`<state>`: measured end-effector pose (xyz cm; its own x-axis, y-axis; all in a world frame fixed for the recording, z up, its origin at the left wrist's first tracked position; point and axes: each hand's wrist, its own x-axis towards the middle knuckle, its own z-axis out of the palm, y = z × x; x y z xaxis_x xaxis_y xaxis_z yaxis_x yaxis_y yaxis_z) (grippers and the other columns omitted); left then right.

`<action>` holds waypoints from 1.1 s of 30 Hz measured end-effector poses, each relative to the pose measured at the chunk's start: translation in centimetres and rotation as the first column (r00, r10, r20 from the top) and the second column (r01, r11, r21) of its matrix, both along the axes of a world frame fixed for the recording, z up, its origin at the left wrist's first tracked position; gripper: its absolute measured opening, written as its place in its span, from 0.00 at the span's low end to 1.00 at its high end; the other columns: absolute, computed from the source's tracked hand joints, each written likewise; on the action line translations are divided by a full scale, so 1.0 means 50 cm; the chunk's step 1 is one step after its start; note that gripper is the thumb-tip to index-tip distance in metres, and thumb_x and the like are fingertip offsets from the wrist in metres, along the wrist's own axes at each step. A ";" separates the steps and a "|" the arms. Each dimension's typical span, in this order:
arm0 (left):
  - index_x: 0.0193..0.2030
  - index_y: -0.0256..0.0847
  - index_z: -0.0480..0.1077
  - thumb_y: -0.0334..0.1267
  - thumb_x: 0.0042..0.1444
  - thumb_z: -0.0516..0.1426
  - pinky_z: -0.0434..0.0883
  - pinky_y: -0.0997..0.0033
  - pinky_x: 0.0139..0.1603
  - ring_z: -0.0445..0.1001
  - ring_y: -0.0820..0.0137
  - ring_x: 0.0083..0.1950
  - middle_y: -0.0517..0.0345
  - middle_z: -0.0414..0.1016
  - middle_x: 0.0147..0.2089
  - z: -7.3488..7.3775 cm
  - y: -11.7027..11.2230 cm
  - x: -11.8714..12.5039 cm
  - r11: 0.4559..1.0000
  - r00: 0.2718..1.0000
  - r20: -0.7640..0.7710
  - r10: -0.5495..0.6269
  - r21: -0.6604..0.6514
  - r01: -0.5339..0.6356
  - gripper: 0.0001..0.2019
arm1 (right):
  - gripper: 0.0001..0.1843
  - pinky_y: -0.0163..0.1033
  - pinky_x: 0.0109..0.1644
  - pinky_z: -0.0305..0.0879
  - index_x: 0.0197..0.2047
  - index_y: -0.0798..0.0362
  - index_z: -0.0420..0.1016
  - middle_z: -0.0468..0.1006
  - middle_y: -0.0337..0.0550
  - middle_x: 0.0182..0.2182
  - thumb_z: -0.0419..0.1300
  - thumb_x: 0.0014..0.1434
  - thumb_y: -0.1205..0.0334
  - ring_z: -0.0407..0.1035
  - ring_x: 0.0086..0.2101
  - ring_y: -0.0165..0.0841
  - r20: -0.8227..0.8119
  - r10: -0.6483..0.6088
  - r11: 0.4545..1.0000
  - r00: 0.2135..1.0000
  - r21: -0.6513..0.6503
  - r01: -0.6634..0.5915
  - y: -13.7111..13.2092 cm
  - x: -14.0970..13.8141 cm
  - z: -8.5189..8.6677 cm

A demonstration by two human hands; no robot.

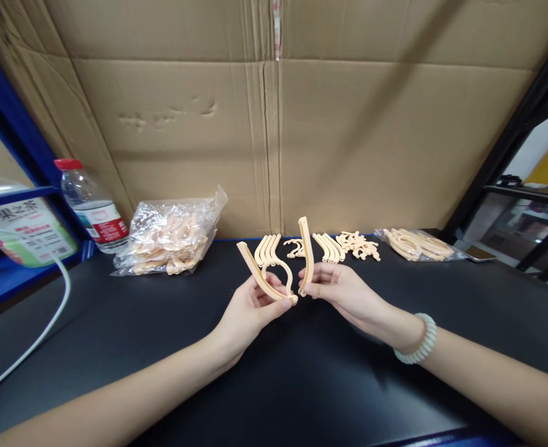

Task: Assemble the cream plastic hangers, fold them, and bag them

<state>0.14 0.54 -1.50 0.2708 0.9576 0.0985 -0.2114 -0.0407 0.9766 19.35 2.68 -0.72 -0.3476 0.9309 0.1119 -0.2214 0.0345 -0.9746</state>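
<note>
Above the black table, my left hand [250, 310] pinches a curved beige plastic hanger arm [261, 278]. A curved hanger hook [287, 273] rises from the arm's lower end; whether the two are joined I cannot tell. Close by on the right, my right hand [343, 292] grips a second hanger arm [306, 251], held nearly upright with its lower end beside the first arm's end. A small gap shows between the two ends. Behind the hands lie a row of hanger arms [268, 248], several hooks [294, 248] and another row of arms [330, 248].
A pile of small beige parts [360, 244] lies to the right, near a bag of arms [418, 244]. At the left are a stuffed clear bag [169, 236], a red-capped bottle [94, 208] and a white cable [45, 347]. A cardboard wall [185, 124] closes the back.
</note>
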 end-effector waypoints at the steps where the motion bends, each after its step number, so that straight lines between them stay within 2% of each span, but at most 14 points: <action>1: 0.38 0.39 0.64 0.33 0.46 0.68 0.70 0.70 0.49 0.76 0.73 0.39 0.63 0.77 0.34 0.000 0.000 0.001 1.000 1.000 -0.007 0.000 0.010 0.000 0.17 | 0.16 0.37 0.41 0.68 0.38 0.56 0.78 0.78 0.41 0.31 0.74 0.45 0.63 0.72 0.33 0.31 0.013 0.012 1.000 1.000 0.003 -0.012 0.000 0.000 0.000; 8: 0.36 0.39 0.66 0.32 0.47 0.67 0.71 0.70 0.49 0.75 0.73 0.40 0.62 0.76 0.34 0.000 0.000 0.002 0.996 0.998 -0.060 -0.013 0.086 0.018 0.14 | 0.16 0.40 0.42 0.69 0.40 0.57 0.78 0.81 0.46 0.34 0.71 0.48 0.62 0.74 0.35 0.34 0.094 0.100 0.994 0.990 0.026 -0.103 0.004 -0.002 -0.003; 17: 0.36 0.39 0.67 0.32 0.46 0.67 0.73 0.68 0.49 0.77 0.71 0.40 0.61 0.78 0.35 -0.004 -0.001 0.003 0.996 0.999 -0.054 0.004 0.092 0.001 0.14 | 0.11 0.42 0.42 0.71 0.35 0.56 0.79 0.81 0.45 0.32 0.70 0.48 0.61 0.74 0.34 0.36 0.187 0.059 0.987 0.981 0.138 -0.085 -0.003 -0.006 0.007; 24: 0.32 0.39 0.66 0.32 0.45 0.68 0.73 0.73 0.47 0.78 0.73 0.40 0.66 0.75 0.32 -0.001 -0.006 0.004 0.994 0.997 -0.025 0.072 0.082 -0.070 0.14 | 0.07 0.41 0.42 0.72 0.33 0.55 0.79 0.81 0.42 0.30 0.69 0.48 0.65 0.74 0.32 0.34 0.180 0.017 0.977 0.983 0.204 -0.054 -0.002 -0.012 0.002; 33: 0.32 0.38 0.67 0.31 0.41 0.70 0.73 0.74 0.44 0.78 0.74 0.36 0.64 0.78 0.30 -0.005 0.000 0.003 0.991 0.991 0.028 0.132 0.004 -0.132 0.16 | 0.11 0.42 0.45 0.72 0.33 0.55 0.79 0.81 0.42 0.31 0.72 0.46 0.60 0.75 0.34 0.35 0.150 -0.053 0.980 0.987 0.198 0.022 -0.010 -0.015 0.000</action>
